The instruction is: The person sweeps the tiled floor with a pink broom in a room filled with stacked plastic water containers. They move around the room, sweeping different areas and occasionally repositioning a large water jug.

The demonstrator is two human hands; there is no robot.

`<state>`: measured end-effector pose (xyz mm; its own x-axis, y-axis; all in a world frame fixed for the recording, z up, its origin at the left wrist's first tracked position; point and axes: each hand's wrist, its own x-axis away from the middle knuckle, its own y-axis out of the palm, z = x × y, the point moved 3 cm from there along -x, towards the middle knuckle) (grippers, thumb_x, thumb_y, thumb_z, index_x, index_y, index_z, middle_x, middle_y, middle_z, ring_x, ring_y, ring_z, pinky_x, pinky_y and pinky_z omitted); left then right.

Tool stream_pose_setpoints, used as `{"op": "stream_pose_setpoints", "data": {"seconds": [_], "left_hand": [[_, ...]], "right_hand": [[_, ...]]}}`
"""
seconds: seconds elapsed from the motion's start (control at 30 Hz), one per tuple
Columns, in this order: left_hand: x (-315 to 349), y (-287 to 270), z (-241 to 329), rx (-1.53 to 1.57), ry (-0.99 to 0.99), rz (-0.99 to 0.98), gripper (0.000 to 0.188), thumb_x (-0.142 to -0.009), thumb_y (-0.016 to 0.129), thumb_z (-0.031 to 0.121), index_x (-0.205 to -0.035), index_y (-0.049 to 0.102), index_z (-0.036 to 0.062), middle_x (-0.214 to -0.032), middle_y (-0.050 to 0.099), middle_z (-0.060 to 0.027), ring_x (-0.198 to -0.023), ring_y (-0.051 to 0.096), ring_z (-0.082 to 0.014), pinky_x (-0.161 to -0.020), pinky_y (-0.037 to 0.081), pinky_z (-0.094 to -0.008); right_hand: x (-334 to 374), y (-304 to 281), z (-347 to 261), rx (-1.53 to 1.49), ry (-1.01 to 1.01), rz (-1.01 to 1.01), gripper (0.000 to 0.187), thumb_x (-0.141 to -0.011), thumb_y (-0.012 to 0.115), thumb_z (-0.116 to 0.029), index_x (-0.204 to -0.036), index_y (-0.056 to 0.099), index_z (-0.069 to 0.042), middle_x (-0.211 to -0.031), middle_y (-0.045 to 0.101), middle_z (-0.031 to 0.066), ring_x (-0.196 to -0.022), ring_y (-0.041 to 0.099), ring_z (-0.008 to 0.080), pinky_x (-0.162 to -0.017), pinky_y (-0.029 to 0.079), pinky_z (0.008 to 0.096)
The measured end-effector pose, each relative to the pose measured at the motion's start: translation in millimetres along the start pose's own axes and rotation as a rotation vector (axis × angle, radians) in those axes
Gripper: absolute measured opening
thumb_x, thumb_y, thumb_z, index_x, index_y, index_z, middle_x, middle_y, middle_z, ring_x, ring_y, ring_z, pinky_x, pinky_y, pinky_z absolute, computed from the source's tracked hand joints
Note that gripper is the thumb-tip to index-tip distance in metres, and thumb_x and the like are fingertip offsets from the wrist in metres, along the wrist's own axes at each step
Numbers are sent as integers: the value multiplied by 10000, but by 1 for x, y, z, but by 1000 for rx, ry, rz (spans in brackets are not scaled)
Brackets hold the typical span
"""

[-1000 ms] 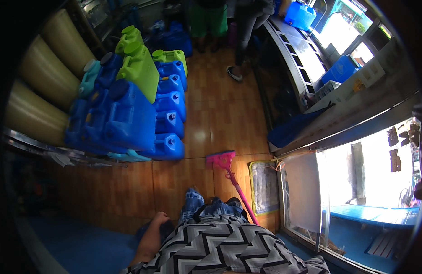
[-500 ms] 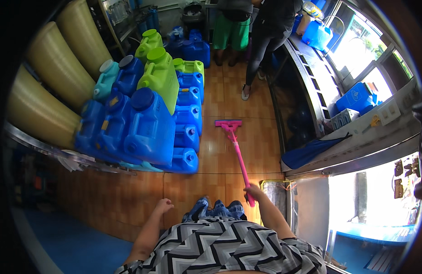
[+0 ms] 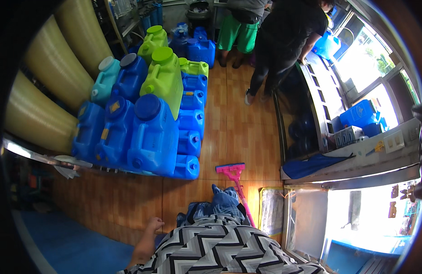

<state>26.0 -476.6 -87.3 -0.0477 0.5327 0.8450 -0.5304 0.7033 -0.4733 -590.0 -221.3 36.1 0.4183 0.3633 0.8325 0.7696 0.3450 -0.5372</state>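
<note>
A pink mop [image 3: 237, 182] with a flat, narrow head edged in blue rests on the wood-patterned floor ahead of my feet. Its handle runs back toward my right side, and its near end is hidden by my patterned shirt. My right hand is out of sight, so its grip on the handle does not show. My left hand [image 3: 155, 223] hangs low at my left side, fingers curled in, with nothing visible in it. Closest to the mop head on the left are the stacked blue water jugs [image 3: 186, 167].
Green jugs [image 3: 163, 73] top the stack, beside tall tan cylinders [image 3: 51, 59]. Two people stand at the far end, one [image 3: 286, 41] leaning by the counter [image 3: 318, 86]. A mat [image 3: 271, 208] lies by the right doorway, and a blue cloth [image 3: 313, 166] hangs along the right ledge.
The mop has been drawn back toward me across the floor. My right hand has gone out of view, and my left hand has lowered slightly. The far person in black has shifted toward the counter.
</note>
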Motion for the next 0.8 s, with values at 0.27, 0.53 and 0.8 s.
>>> {"op": "stream_pose_setpoints", "data": {"seconds": [0.27,0.53,0.8], "left_hand": [[0,-34,66,222,59,64,359,-706,696,292,-992,660,77,-956,661,-120,-882,629,-242,-784,494,-344],[-78,-56,95,279,-26,98,375,-734,680,364,-987,658,88,-1013,646,-115,-925,613,-240,-800,485,-333],[-68,-69,146,166,-191,-50,478,-724,648,473,-1035,648,109,-1011,655,-94,-938,618,-235,-853,470,-329]], "right_hand": [[-68,-48,-149,8,-132,74,263,-719,675,-266,-670,580,-25,-508,516,50,-442,531,215,-431,425,361],[-235,-110,-406,-1013,60,-216,265,-761,649,-201,-618,475,-62,-475,421,68,-350,448,223,-313,336,382],[-399,-243,-702,-1194,28,-147,181,-790,573,-140,-691,454,-46,-522,436,106,-341,399,249,-307,304,404]]}}
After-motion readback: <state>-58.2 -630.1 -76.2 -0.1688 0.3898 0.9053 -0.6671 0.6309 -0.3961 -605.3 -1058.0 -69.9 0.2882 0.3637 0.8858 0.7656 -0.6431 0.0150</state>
